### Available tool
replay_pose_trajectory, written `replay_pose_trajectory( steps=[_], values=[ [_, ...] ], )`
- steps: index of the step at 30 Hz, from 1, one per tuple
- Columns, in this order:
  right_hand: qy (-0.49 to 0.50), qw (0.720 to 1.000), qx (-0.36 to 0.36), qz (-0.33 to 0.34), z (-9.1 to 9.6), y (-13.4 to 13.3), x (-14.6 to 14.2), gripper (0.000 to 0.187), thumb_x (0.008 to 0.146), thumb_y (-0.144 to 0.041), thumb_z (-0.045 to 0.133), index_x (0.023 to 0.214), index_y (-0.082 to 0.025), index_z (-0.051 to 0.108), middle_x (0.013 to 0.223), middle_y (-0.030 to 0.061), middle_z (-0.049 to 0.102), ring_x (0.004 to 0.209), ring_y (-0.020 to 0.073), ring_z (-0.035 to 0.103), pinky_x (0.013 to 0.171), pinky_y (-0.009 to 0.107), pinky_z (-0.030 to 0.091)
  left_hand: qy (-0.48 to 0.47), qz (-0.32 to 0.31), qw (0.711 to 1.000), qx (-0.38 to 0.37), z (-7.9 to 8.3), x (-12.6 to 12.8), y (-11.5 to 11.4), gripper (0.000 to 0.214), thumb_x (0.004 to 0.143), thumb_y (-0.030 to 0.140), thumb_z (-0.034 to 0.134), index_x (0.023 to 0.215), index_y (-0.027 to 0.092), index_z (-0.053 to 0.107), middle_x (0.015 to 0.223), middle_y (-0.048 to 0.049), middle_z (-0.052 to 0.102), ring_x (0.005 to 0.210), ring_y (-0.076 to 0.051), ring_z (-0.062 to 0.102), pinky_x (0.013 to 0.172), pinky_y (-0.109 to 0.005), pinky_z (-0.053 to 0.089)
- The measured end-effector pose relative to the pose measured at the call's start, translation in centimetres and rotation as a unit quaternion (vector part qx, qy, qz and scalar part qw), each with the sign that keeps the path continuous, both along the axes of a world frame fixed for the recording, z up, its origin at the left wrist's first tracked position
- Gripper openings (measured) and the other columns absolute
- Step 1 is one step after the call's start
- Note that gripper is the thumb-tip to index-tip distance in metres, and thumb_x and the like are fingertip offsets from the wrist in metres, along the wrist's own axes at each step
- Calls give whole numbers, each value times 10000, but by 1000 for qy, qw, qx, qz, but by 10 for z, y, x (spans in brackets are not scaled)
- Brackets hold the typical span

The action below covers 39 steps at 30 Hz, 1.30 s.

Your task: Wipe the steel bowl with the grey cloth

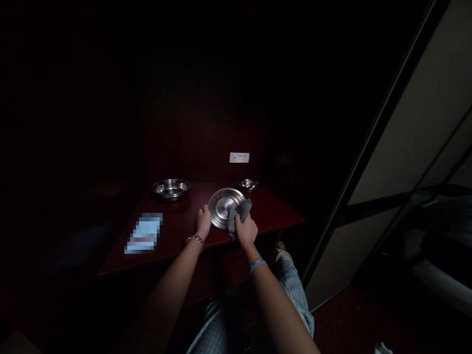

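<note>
A round steel plate (220, 202) with ringed edges is tilted near the front of the dark red table; I cannot tell whether it is a lid. At its left rim, my left hand (203, 221) is closed on the edge, its fingertips partly hidden. My right hand (247, 230) grips a crumpled grey cloth (233, 216), which lies against the plate's lower right face. Behind and to the left stands a shallow steel dish (171, 189). A smaller steel bowl (249, 185) sits at the back right.
The table (177, 236) has a front edge just under my wrists. A blurred pale blue rectangle (144, 235) lies at its left. On the back panel is a white power socket (239, 158). A pale panel with a dark frame (368, 187) slants along the right.
</note>
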State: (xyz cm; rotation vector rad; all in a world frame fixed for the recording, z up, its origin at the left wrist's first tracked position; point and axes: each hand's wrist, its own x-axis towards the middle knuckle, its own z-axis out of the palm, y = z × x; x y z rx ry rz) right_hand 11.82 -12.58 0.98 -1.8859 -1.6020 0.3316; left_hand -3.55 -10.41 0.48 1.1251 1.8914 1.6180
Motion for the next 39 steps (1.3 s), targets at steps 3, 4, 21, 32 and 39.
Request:
replay_pose_trajectory(
  steps=[3,4,21,32,39],
  values=[
    [-2,1000,0,-1,0,0,0,407,1063,-420,439,1276,-141,646,1124,151,782,1062,264,757,892,302,524,-35,-24,999,-22,3,1,-2,384,967,298,340,648,236,543,746,-111,673,723,-229,602,666,-314,427],
    [-3,1000,1,1,0,-1,0,406,1064,-417,438,1276,-140,647,1124,150,783,1060,262,757,890,300,523,-40,-24,999,-22,4,1,-3,373,965,298,345,655,237,543,760,-111,675,725,-228,598,666,-313,423],
    [-5,1000,3,3,1,-1,1,413,1066,-419,422,1270,-134,642,1130,163,779,1060,278,754,889,319,521,-82,-29,996,-7,10,4,-9,370,961,323,339,687,239,574,837,-92,718,811,-239,645,712,-303,474],
    [-4,1000,7,8,-1,0,2,403,1060,-416,437,1284,-146,637,1116,148,779,1060,260,753,893,304,522,-85,-22,996,17,1,1,-4,378,954,341,354,684,234,595,826,-90,718,829,-247,654,752,-318,491],
    [-9,1000,-6,-6,3,-1,0,427,1064,-436,426,1292,-142,634,1128,159,774,1054,264,755,902,314,523,-84,-19,996,12,1,2,-4,379,947,366,351,667,243,576,823,-87,714,825,-251,649,734,-318,485]
  ],
)
